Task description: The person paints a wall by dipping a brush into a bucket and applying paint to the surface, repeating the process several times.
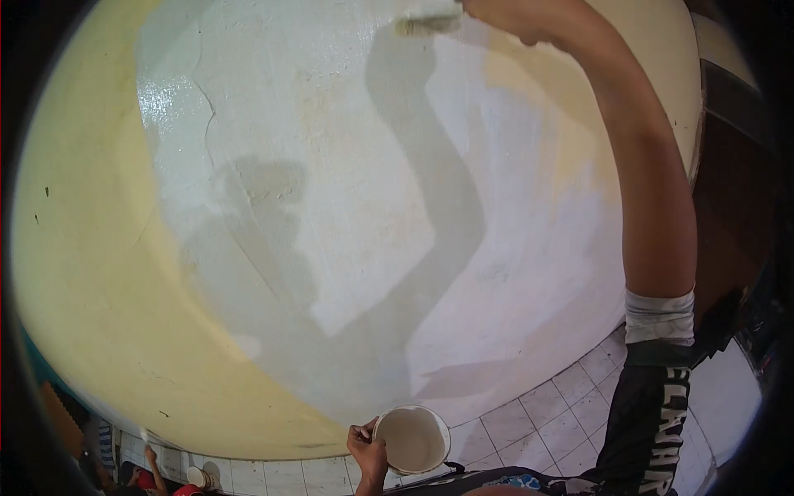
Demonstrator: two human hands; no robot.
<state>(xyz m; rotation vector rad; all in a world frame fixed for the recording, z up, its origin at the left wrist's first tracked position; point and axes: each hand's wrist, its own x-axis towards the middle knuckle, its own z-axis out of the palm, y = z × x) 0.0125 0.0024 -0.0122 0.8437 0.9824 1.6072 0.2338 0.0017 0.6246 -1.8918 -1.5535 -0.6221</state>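
Observation:
A wide paintbrush [428,23] is in my right hand [500,15], raised high at the top of the view with the arm stretched out. Its bristles lie against the wall [347,107], which carries a large wet-looking white patch over yellow. My left hand [366,448] grips the rim of a small paint bucket [409,420], low in front of my body. Pale liquid shows inside it. Shadows of my head, arm and brush fall across the white patch.
White floor tiles [542,405] run along the wall's foot. At the lower left is another person's hand [150,455], with a second bucket [197,476] close by. A dark brown panel [732,182] stands at the right. A crack [208,112] crosses the painted area.

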